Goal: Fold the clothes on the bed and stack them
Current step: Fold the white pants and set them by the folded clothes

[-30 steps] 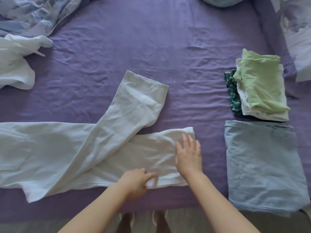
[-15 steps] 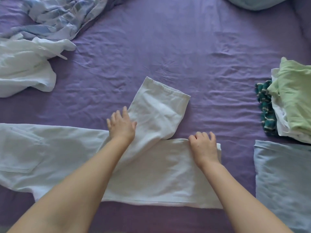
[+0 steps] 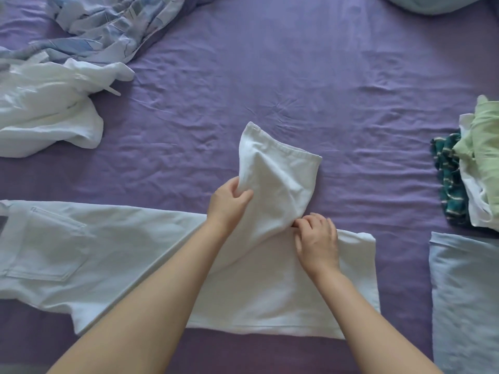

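Half a second ago both hands lay flat; now the left hand (image 3: 229,203) pinches the white trousers (image 3: 113,255) upper leg off the bed (image 3: 270,85), right hand (image 3: 317,240) fingers gripping its edge just beside, likely realigning legs.

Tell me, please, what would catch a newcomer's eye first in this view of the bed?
First, the long white trousers spread across the near half of the purple bedsheet, with the left hand gripping the raised upper leg and the right hand pinching it at its base. Next, the folded pile topped by a light green garment at the right edge, and the crumpled white garment at far left.
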The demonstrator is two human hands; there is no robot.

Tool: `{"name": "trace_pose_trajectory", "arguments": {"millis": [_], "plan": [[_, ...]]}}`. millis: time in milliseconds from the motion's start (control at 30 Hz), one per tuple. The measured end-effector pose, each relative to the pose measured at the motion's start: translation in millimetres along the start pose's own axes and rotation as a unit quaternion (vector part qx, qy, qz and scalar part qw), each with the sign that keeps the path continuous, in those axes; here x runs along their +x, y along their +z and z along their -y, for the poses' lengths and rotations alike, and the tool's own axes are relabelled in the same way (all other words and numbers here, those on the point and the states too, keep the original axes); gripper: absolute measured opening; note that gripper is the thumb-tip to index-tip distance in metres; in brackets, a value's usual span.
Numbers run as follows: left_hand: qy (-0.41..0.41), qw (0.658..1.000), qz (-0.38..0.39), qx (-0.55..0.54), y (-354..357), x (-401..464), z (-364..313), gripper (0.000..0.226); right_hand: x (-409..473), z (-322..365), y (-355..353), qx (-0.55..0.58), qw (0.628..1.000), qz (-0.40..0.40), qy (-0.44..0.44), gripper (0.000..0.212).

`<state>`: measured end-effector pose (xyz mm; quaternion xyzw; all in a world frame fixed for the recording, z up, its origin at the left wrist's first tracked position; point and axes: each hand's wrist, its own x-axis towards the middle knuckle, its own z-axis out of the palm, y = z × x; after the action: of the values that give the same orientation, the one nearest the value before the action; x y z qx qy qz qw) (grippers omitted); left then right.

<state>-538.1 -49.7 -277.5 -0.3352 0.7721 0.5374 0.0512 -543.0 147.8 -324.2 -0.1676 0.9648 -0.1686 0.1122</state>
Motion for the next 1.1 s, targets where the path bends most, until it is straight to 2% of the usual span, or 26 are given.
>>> {"name": "trace_pose_trajectory", "arguments": {"millis": [167, 267, 333, 400, 500, 633, 700, 767, 833, 867, 900, 933, 967, 1000, 1033, 1067, 1100], "plan": [[0.075, 0.990, 0.035, 0.115, 14.8, -26.8, -3.5, 0.017, -8.4, 0.8, -14.2, 0.127, 0.991, -0.043, 0.028, 0.029], [0.189, 0.957, 0.054, 0.214, 20.9, -50.0, -4.8, 0.025, -18.2, 4.3, -27.5, 0.267, 0.959, -0.034, 0.085, 0.030], [0.271, 0.908, 0.100, 0.302, 26.9, -67.2, -1.3, 0.053, -24.1, 5.8, -37.4, 0.406, 0.896, 0.004, 0.177, 0.020], [0.319, 0.861, 0.143, 0.370, 35.5, -85.9, 2.7, 0.069, -30.8, 3.8, -46.3, 0.546, 0.798, 0.039, 0.252, 0.012], [0.344, 0.813, 0.221, 0.414, 53.9, -109.0, 15.2, 0.074, -47.3, -11.4, -52.2, 0.642, 0.701, 0.003, 0.311, 0.021], [0.352, 0.768, 0.261, 0.467, 77.7, -126.8, 36.4, 0.076, -76.0, -46.8, -49.6, 0.747, 0.543, -0.075, 0.376, 0.038], [0.356, 0.745, 0.276, 0.492, 84.8, -133.7, 45.2, 0.078, -88.5, -63.8, -45.6, 0.775, 0.488, -0.100, 0.390, 0.051], [0.351, 0.723, 0.294, 0.518, 91.9, -140.9, 52.1, 0.079, -102.2, -82.9, -41.4, 0.776, 0.466, -0.108, 0.411, 0.063], [0.329, 0.712, 0.300, 0.542, 97.0, -148.2, 57.0, 0.079, -112.8, -97.7, -39.2, 0.760, 0.484, -0.094, 0.423, 0.067], [0.319, 0.708, 0.299, 0.554, 99.9, -151.4, 58.8, 0.080, -117.7, -101.7, -38.9, 0.746, 0.511, -0.077, 0.421, 0.062], [0.309, 0.704, 0.300, 0.565, 102.7, -153.9, 60.4, 0.081, -122.0, -103.9, -38.1, 0.719, 0.552, -0.063, 0.418, 0.052], [0.299, 0.700, 0.300, 0.576, 104.8, -155.9, 61.3, 0.082, -125.0, -105.3, -37.9, 0.670, 0.614, -0.057, 0.414, 0.041], [0.290, 0.696, 0.298, 0.585, 106.5, -157.8, 61.8, 0.083, -126.5, -106.2, -38.2, 0.593, 0.694, -0.055, 0.405, 0.033], [0.284, 0.695, 0.296, 0.590, 107.6, -159.2, 61.9, 0.083, -127.8, -107.7, -37.4, 0.511, 0.767, -0.050, 0.385, 0.031], [0.278, 0.695, 0.293, 0.595, 108.0, -161.0, 61.8, 0.084, -129.1, -108.5, -36.4, 0.441, 0.820, -0.041, 0.363, 0.035], [0.270, 0.696, 0.290, 0.599, 108.4, -162.9, 61.5, 0.086, -130.1, -109.0, -35.4, 0.388, 0.853, -0.034, 0.347, 0.041], [0.262, 0.697, 0.284, 0.604, 108.8, -165.0, 62.0, 0.088, -131.0, -108.5, -35.3, 0.355, 0.871, -0.030, 0.339, 0.048]]}}
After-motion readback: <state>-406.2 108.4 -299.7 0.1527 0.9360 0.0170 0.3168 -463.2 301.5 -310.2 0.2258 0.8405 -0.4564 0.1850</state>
